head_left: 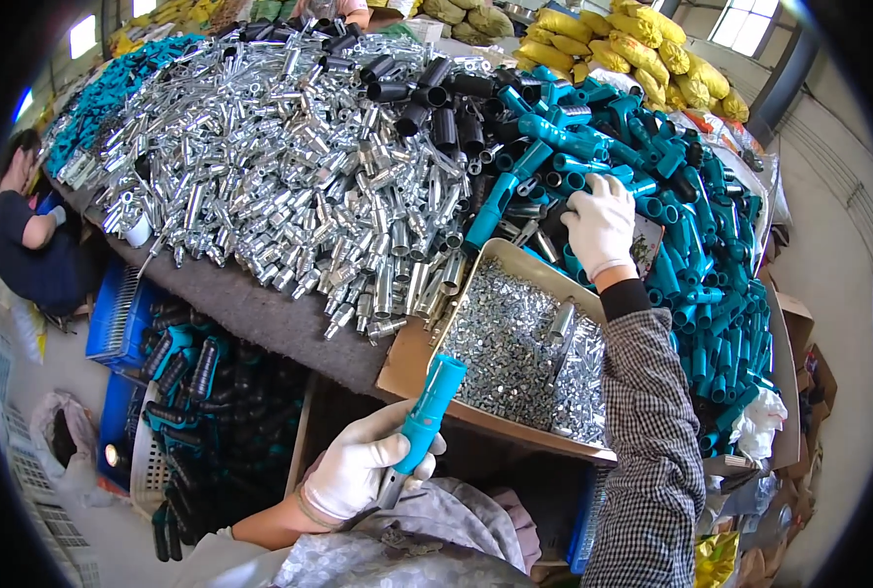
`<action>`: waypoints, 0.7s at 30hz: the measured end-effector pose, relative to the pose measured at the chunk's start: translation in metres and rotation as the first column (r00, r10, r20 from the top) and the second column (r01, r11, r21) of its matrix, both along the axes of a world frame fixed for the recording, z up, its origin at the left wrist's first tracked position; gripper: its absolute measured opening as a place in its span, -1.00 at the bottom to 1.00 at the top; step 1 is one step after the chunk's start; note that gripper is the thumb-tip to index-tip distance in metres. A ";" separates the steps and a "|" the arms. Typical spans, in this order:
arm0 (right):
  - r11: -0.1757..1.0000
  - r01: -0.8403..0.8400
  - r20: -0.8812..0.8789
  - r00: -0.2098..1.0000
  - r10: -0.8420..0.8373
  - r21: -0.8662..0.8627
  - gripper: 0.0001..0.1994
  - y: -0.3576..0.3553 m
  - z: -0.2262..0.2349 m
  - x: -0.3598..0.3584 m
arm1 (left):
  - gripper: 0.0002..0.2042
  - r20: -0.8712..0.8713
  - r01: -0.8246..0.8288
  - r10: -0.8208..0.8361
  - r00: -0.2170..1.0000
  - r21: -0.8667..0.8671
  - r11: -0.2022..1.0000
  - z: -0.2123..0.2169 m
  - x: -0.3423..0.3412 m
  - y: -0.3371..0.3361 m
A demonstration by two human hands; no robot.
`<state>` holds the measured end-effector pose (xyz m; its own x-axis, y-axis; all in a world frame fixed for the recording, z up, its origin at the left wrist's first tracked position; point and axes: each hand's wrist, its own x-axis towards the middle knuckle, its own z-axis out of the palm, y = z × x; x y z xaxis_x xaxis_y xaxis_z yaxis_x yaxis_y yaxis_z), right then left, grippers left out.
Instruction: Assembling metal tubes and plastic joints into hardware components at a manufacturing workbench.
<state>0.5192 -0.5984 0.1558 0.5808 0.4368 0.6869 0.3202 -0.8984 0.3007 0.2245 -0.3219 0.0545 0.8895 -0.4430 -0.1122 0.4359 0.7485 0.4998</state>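
My left hand, in a white glove, is closed round a teal plastic tube with a grey metal piece at its lower end. The tube stands tilted above my lap, with its open end up. Farther off, my white-gloved right hand reaches into the heap of teal tubes, fingers bent and apart at its near edge. Nothing shows in that hand, though its fingertips are partly hidden. Below it, a shallow box holds small metal pieces and a metal cylinder.
Shiny metal sleeves pile up on the grey-covered table, beside black tubes. A basket of teal-and-black handles stands below left. Another person sits at far left. Yellow sacks are stacked behind.
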 end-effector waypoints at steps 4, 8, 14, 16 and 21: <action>0.866 -0.246 -0.051 0.954 0.297 0.436 -0.83 0.010 0.008 -0.061 | -0.44 0.007 -0.020 0.019 1.000 0.099 0.995 -0.008 -0.006 0.001; 0.179 0.249 -0.281 0.480 0.831 0.952 -0.74 0.015 -0.010 -0.196 | -0.39 -0.013 -0.003 0.005 1.000 0.185 0.983 -0.003 -0.009 -0.005; -0.042 0.344 -0.163 0.544 0.823 0.938 -0.57 -0.018 -0.052 -0.283 | -0.35 0.072 0.306 -0.370 0.926 0.429 0.850 0.004 -0.011 -0.030; 0.191 0.229 -0.290 0.557 0.778 0.954 -0.57 -0.027 -0.054 -0.292 | -0.36 0.007 0.372 -0.413 0.911 0.423 0.826 0.001 -0.020 -0.040; 0.325 0.075 -0.311 0.547 0.777 0.943 -0.43 -0.019 -0.094 -0.315 | -0.39 -0.071 0.427 -0.422 0.904 0.210 0.880 -0.007 -0.029 -0.061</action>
